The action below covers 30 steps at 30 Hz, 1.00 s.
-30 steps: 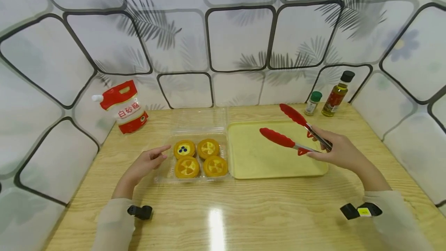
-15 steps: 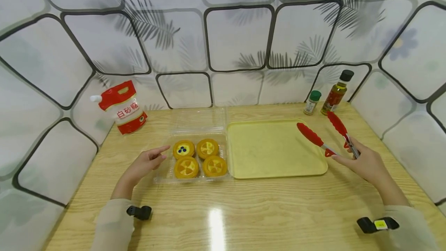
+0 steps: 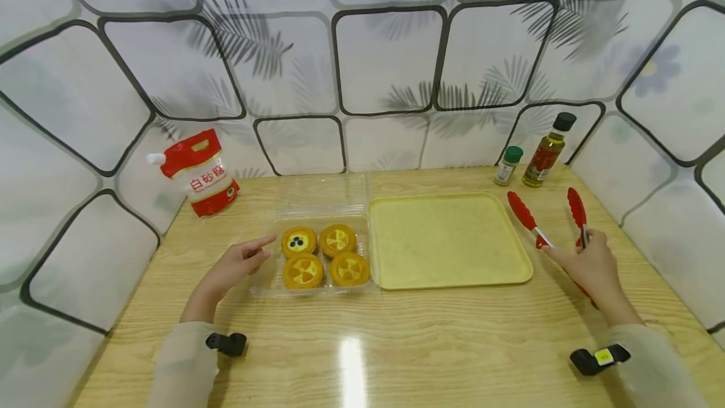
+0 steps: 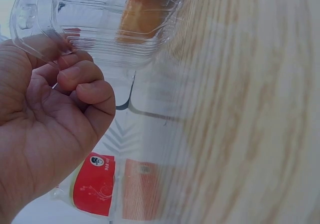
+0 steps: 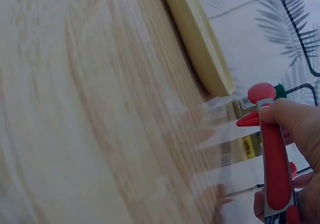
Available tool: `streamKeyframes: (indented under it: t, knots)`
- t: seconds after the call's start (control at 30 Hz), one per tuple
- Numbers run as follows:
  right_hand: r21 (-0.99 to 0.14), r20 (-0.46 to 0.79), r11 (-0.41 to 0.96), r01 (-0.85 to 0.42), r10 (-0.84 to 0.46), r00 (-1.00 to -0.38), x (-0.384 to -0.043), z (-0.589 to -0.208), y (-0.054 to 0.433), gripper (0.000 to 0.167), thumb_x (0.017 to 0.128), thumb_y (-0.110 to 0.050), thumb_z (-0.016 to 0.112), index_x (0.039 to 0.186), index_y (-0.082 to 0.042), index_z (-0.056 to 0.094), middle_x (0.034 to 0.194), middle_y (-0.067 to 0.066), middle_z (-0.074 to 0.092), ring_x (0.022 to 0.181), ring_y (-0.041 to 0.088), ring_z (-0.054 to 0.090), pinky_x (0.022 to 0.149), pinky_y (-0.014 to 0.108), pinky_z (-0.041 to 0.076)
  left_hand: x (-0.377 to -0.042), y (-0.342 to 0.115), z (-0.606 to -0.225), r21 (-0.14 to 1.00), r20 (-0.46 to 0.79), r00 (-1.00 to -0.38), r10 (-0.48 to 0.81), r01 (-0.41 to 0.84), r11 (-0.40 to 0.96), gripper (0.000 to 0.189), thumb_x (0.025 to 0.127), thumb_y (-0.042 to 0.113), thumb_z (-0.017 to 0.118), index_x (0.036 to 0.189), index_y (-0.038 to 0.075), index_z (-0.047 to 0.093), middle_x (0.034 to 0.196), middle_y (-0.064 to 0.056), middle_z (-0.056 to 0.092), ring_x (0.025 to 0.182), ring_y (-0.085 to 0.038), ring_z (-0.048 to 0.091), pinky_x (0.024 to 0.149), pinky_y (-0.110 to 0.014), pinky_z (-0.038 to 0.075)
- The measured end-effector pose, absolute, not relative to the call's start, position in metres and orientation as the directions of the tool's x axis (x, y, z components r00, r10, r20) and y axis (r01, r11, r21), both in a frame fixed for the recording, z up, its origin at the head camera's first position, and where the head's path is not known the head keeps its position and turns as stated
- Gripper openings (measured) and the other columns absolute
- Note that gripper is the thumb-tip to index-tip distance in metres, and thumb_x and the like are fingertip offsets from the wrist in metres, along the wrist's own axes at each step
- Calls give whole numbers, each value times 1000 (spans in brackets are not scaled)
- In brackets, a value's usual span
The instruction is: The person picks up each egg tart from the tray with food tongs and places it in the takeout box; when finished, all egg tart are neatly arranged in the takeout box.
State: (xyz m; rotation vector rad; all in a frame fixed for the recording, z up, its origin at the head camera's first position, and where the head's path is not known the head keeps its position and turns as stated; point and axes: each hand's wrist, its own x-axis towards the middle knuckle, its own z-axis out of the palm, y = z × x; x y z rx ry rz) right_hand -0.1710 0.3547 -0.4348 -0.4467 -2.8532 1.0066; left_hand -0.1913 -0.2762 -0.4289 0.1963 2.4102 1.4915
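Observation:
A hinged clear plastic box [image 3: 266, 285] holds several round egg tarts [image 3: 303, 271], one topped with dark blue berries. At its left edge is my left hand [image 3: 235, 269]; the thumb and index finger pinch the rim in the left wrist view, and the other fingers curl. My right hand [image 3: 591, 269] grips a pair of tongs [image 3: 522, 211] with red tips and red-covered metal handles. The tongs stand spread, nothing between their tips, just right of a yellow tray [image 3: 450, 241]. In the right wrist view, the thumb lies along the handle of the tongs [image 5: 277, 159].
A red and white sugar pouch [image 3: 204, 175] stands at the back left. A green-capped shaker [image 3: 506, 169] and an oil bottle [image 3: 545, 157] stand at the back right, beyond the tongs. Patterned walls rise behind and beside the wooden table [image 3: 419, 345].
My right hand has carried the tongs rightward from above the tray to beside it, and lower. Their tips now point more away from me. The left hand and the box stay put.

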Motion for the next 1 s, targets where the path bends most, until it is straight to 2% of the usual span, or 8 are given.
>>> streamKeyframes:
  t: [0.1,0.23,0.53,0.73,0.87,1.0]
  knots:
    - [-638,-51,720,274,316,-948,-174,-438,355,106,83,-53,64,139,19,10,119,42,35,103,56,40,76,60,39,-193,-276,-429,885,-185,-948,258,-47,463,45,100,19,48,142,5,42,67,-2,35,60,-14,35,57,-29,34]
    - [-643,-76,705,297,327,-942,-176,-440,357,107,85,-52,62,140,19,4,123,45,31,107,58,37,83,62,37,-194,-275,-429,882,-197,-947,255,-57,468,45,100,20,48,142,7,43,69,-3,35,63,-16,37,58,-30,35]
    - [-647,-38,716,262,314,-949,-181,-445,359,98,87,-47,61,135,22,11,109,38,36,97,52,40,77,59,37,-195,-276,-429,879,-204,-946,251,-64,472,45,100,19,48,143,7,42,71,-4,36,65,-17,38,60,-29,37]
    - [-649,-7,720,244,316,-949,-184,-448,359,95,87,-45,62,133,23,15,112,41,34,101,56,38,80,62,35,-194,-277,-427,875,-213,-947,241,-75,478,45,100,20,48,143,8,42,72,-4,36,66,-18,39,61,-30,37]
    - [-643,3,720,259,341,-940,-182,-448,358,96,84,-48,64,131,22,19,112,39,34,100,56,37,77,62,35,-193,-277,-427,878,-211,-946,248,-72,473,45,100,20,48,143,6,42,71,-3,36,66,-18,38,60,-30,37]
    - [-638,16,719,275,370,-929,-180,-448,357,102,83,-52,64,134,20,13,118,42,28,107,60,28,77,63,31,-191,-277,-426,879,-204,-941,269,-55,473,46,100,18,48,143,4,41,70,-4,35,64,-18,37,60,-30,36]
